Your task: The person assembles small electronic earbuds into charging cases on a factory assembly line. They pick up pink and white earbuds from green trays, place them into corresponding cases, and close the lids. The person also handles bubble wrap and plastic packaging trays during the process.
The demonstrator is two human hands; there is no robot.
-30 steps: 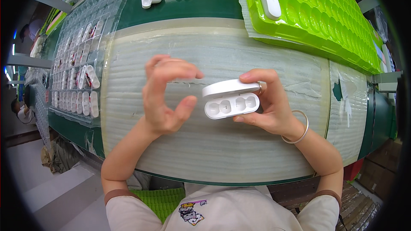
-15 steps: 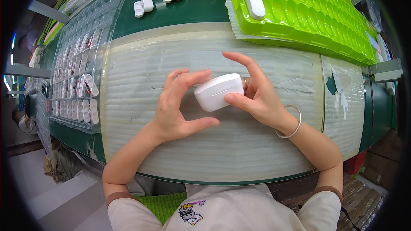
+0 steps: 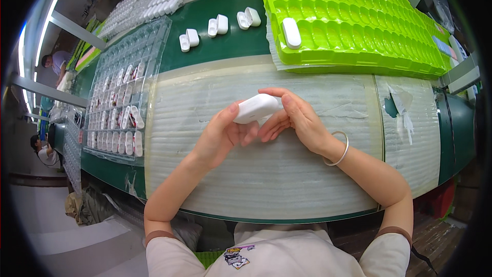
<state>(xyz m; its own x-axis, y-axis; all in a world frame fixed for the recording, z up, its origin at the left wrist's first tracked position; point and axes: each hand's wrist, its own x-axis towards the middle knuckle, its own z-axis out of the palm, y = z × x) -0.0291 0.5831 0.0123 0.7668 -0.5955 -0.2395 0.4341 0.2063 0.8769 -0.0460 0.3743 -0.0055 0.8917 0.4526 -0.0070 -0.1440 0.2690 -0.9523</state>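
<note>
Item, nearest: my left hand and right hand, fingers curled partly closed, together pinching one closed white earbud case, smooth and rounded, above the counter and its ribbed white foam mat. Silver bangle on my right wrist. Left: clear blister tray. Beyond: three open white cases on green surface. Far right: lime-green moulded tray, glossy, holding one white case.
</note>
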